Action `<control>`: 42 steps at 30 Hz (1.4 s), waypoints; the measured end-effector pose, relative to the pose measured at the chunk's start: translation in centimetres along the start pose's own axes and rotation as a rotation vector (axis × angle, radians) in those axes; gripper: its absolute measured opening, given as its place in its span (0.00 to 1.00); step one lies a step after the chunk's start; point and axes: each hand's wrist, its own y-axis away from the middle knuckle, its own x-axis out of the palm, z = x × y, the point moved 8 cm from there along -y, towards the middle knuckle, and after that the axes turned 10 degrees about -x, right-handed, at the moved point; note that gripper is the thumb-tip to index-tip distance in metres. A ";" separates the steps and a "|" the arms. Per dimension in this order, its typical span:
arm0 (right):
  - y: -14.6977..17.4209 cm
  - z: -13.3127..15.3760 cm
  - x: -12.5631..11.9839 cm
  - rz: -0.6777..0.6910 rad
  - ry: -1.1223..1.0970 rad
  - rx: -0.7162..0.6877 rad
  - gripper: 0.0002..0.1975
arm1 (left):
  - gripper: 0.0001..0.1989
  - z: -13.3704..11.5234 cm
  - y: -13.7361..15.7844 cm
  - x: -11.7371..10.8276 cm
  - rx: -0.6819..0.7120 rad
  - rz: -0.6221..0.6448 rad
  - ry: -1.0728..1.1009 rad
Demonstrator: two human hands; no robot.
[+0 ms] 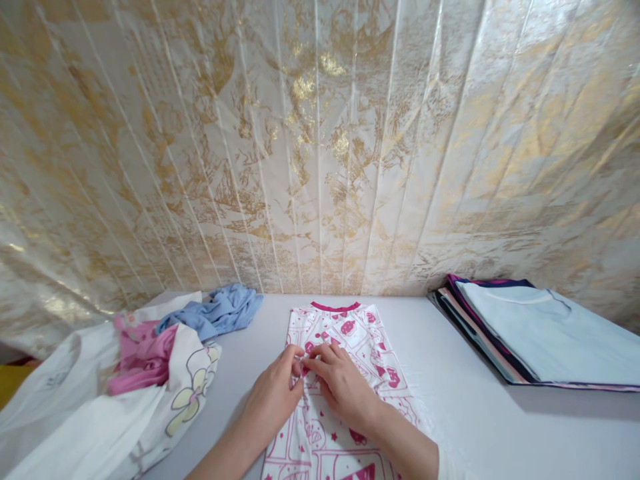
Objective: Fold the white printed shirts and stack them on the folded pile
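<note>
A white shirt (350, 360) with a dark pink print and a dark pink neckband lies in a narrow folded shape, its neck pointing away from me. My left hand (277, 383) is closed in a pinch over the shirt's left side, at a small raised crease in the cloth. From the other side my right hand (345, 387) comes in, its fingertips closed on the same spot and almost touching the left ones. The fingers partly hide the pinched cloth.
At left, a loose heap holds white garments (120, 427), a pink garment (147, 357) and a blue garment (215, 313). A stack of folded clothes topped by a pale blue shirt (540, 333) sits at right. Behind the white table (465, 427) hangs a gold-patterned sheet (320, 147).
</note>
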 end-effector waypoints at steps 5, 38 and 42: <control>-0.1 0.4 -0.2 0.015 0.029 0.002 0.18 | 0.18 -0.1 1.3 0.1 0.118 -0.031 -0.023; 0.0 -0.1 -0.4 -0.088 0.247 0.046 0.16 | 0.24 -1.9 4.6 1.1 0.183 -0.068 -0.557; -0.4 -0.1 -0.2 -0.049 0.358 0.027 0.14 | 0.24 -1.7 4.4 1.4 0.176 -0.074 -0.563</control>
